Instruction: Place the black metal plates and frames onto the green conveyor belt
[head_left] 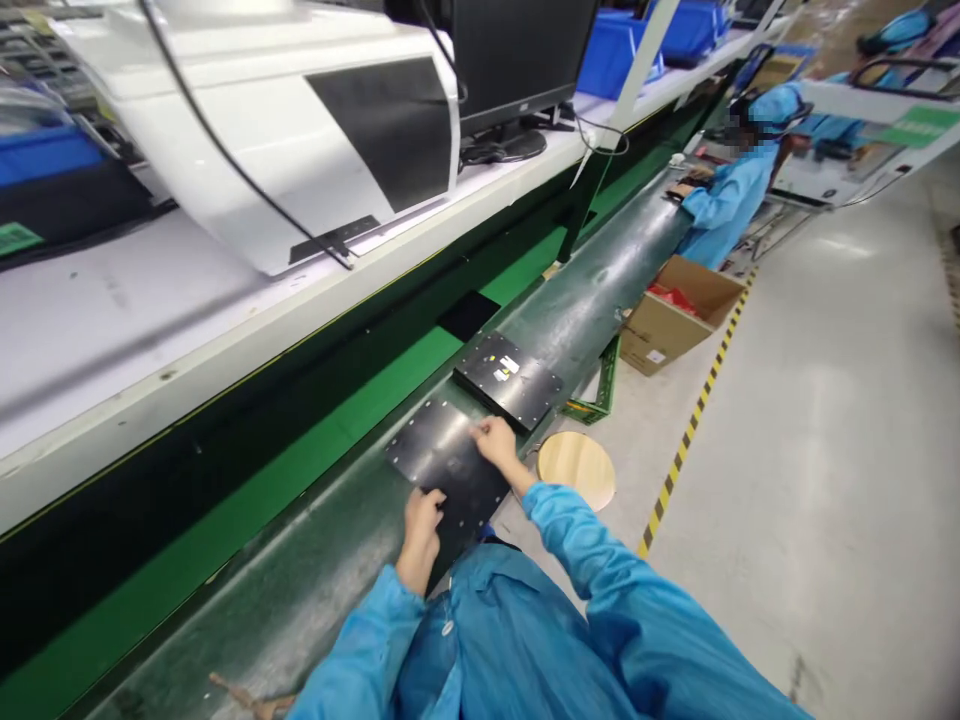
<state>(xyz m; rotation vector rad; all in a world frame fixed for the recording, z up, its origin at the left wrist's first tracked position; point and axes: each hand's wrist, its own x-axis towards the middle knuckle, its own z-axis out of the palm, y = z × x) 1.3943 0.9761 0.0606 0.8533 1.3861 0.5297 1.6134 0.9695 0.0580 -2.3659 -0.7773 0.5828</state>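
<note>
A flat black panel (450, 455) with small light dots along its edges lies on the green conveyor belt (292, 590) in front of me. My left hand (421, 530) is at its near left side, with the fingers curled in. Over the panel's right side, my right hand (495, 440) has thumb and fingers drawn together in a pinch. Anything small within either hand is too hidden to make out. Just beyond lies a thicker black flat unit (514, 378) with white and yellow labels on top.
A white shelf (225, 340) along the left carries a white machine (300, 120) and a monitor (517, 60). On the right are a round wooden stool (576, 468), a green crate (604, 390) and a cardboard box (660, 325). A co-worker in blue (727, 205) stands farther down the belt.
</note>
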